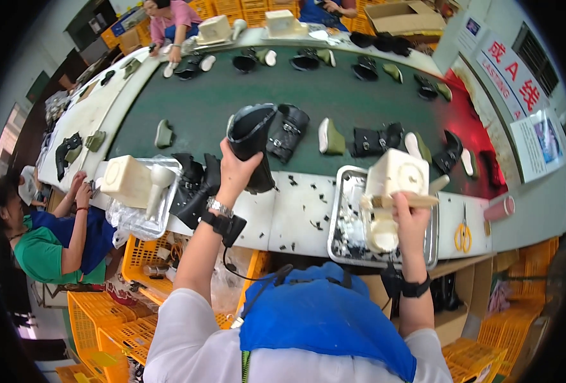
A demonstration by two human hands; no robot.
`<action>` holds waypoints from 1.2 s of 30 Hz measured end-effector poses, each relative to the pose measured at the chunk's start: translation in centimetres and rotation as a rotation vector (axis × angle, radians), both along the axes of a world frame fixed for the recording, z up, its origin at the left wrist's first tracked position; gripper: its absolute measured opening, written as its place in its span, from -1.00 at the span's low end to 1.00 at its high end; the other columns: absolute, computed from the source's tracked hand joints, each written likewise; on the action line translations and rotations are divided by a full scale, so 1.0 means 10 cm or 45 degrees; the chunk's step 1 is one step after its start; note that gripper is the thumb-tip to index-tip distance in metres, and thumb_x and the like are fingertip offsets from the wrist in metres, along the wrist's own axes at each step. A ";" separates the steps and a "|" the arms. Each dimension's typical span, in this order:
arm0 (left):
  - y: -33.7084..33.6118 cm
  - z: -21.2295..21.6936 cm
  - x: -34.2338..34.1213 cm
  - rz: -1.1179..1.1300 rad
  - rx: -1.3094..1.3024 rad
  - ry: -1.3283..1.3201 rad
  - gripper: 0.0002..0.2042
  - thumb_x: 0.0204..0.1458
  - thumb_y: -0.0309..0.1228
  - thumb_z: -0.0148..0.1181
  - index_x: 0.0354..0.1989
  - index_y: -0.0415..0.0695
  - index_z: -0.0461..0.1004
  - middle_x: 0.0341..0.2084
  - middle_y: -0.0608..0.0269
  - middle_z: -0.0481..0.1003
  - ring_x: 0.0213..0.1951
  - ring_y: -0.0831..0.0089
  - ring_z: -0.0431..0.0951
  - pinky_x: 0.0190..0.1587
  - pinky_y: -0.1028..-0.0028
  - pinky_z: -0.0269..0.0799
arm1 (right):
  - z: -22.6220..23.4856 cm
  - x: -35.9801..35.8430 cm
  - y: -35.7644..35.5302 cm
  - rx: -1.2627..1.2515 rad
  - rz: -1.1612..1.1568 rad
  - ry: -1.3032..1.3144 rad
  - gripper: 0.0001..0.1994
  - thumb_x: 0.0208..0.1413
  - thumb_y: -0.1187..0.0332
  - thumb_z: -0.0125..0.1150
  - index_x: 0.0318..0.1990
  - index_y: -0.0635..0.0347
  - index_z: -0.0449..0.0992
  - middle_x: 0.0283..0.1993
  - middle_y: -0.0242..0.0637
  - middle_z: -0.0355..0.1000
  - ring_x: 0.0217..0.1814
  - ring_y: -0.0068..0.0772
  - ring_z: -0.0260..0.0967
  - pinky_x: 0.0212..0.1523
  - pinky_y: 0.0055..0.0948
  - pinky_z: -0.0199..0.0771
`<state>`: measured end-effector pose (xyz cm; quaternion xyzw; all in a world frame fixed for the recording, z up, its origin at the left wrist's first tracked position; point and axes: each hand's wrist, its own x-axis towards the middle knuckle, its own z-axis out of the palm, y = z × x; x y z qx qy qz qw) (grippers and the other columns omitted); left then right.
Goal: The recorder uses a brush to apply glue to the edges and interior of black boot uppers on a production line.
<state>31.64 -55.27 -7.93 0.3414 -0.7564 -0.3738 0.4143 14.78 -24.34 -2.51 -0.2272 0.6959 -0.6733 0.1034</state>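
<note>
My left hand [237,167] is closed around a black boot [255,127], raised over the near edge of the green conveyor with its wide opening toward me. My right hand [412,220] grips a brush [421,200] by its pale wooden handle. The bristles point left, above a small cream pot [383,236] coated in dried white matter. Behind the brush stands a boxy cream container [398,169]. Both containers sit in a metal tray [338,210] strewn with white and black scraps. A black buckled boot [289,131] lies beside the held one.
Green-and-white shoe pieces [332,137] and black boots line the conveyor [225,89]. Yellow-handled scissors [463,236] and a pink cup-shaped thing [500,209] lie right. Left are another tray [168,220] and a person in green [43,252]. Others work across. Orange crates [98,319] stand below.
</note>
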 end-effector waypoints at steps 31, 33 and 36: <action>-3.13 -0.26 0.33 -0.356 -0.610 -1.033 -0.43 -0.12 -0.39 0.08 0.15 -0.19 0.14 0.06 -0.09 0.26 0.11 0.03 0.22 0.14 0.29 0.16 | -0.03 0.02 0.30 0.451 -0.313 0.175 -0.79 0.11 0.30 0.04 -0.40 0.29 0.45 -0.63 -0.48 0.24 -0.65 -0.74 0.09 -0.65 -0.71 0.05; -2.55 0.39 0.38 -0.349 -0.576 -0.686 -0.45 -0.11 -0.37 0.11 0.14 -0.15 0.17 0.01 -0.09 0.32 0.07 0.07 0.30 0.08 0.32 0.23 | -0.10 -0.10 0.38 0.468 -0.310 0.173 -0.75 0.13 0.27 0.03 -0.36 0.31 0.46 -0.62 -0.49 0.24 -0.63 -0.74 0.10 -0.63 -0.71 0.06; -1.41 0.93 0.71 -0.556 -0.314 -0.358 -0.53 -0.08 -0.52 0.10 0.09 -0.08 0.25 -0.03 0.12 0.36 0.02 0.32 0.34 0.01 0.38 0.29 | -0.21 -0.15 0.47 0.435 -0.254 0.127 -0.72 0.15 0.23 0.01 -0.32 0.32 0.48 -0.60 -0.49 0.25 -0.60 -0.74 0.11 -0.61 -0.70 0.08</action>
